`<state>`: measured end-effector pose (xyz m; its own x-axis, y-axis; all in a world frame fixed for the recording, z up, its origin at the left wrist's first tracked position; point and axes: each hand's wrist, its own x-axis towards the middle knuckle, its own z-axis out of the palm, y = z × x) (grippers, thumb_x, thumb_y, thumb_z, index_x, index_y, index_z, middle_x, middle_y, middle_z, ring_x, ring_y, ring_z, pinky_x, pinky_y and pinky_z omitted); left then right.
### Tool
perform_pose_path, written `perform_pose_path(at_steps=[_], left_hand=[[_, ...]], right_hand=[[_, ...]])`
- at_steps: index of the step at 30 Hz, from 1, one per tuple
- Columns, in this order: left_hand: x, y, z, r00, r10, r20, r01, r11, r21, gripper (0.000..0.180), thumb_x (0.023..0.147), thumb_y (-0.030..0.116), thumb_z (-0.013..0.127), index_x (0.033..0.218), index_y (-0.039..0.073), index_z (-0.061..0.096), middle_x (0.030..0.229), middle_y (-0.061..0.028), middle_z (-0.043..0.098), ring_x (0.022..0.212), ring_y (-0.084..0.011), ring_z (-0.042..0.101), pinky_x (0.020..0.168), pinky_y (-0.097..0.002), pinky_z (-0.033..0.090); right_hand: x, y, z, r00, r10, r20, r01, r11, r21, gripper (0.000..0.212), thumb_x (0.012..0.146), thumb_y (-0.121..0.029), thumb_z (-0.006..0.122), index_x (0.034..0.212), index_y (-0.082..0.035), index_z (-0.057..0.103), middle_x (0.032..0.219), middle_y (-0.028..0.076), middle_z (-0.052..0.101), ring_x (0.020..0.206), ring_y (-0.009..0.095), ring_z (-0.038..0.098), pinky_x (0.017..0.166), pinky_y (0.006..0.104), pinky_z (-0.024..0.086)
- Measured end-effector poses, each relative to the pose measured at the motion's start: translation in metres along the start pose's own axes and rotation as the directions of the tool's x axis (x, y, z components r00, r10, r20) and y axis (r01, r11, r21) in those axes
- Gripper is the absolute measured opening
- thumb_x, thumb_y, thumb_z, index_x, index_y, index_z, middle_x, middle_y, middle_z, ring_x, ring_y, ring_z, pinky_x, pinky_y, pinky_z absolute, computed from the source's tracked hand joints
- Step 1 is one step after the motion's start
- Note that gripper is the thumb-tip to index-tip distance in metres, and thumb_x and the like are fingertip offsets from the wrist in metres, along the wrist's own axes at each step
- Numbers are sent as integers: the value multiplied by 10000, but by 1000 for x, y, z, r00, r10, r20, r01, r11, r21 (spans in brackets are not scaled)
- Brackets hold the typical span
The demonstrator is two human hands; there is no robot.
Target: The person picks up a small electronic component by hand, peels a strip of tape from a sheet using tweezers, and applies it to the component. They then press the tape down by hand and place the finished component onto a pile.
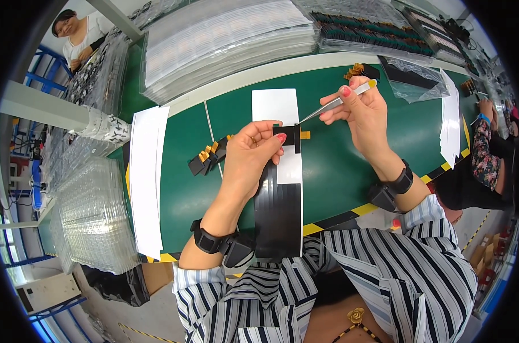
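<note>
Between the thumb and fingers of my left hand [249, 153] is a small flat black part [288, 135], with a gold tab [305, 135] sticking out on its right. My right hand [364, 117] grips silver tweezers [328, 107]; their points come down at the black part's upper right edge, and I cannot tell whether they touch it. Below the hands lies a white backing sheet [275, 103] whose near half carries long black strips [276, 214]. Left of my left hand is a small group of black parts with gold tabs [207, 158].
More gold-tabbed parts [359, 71] lie at the far right, beside a clear plastic bag [414, 80]. White paper strips [148, 183] lie on the green mat's left. Stacked clear trays [225, 43] stand behind, others [96, 211] at left. Another person [82, 37] sits far left.
</note>
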<state>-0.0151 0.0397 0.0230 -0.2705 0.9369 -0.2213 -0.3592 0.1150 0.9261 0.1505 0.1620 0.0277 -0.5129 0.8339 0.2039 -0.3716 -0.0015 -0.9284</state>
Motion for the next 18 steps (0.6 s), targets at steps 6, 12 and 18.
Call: perform_pose_path(at_steps=[6,12,18], left_hand=[[0,0,0,1000,1,9,-1,1000,4,202,786,6,568,981,-39,543,721,-39,552,584,-82,499,519,-199,394],[-1,3,-2,993,-76,90,84,993,-85,178,777,-3,561,953,-24,540,717,-42,557,604,-93,531,551,-209,435],[-2,3,5,994,-110,-13,94,900,-426,98,800,-3,538,875,16,478,743,-55,572,749,-161,604,743,-310,512]], right_hand=[[1,0,1,1000,7,-10,-7,1000,-12,140,883,-156,471,907,-65,367,828,236,591,603,255,623,532,289,506],[1,4,-1,989,-126,-75,121,991,-63,141,892,-160,455,948,-44,399,840,182,591,625,208,597,548,254,486],[-25,-1,9,845,-520,125,500,686,-529,77,838,-41,515,901,4,513,875,111,592,652,131,538,529,193,422]])
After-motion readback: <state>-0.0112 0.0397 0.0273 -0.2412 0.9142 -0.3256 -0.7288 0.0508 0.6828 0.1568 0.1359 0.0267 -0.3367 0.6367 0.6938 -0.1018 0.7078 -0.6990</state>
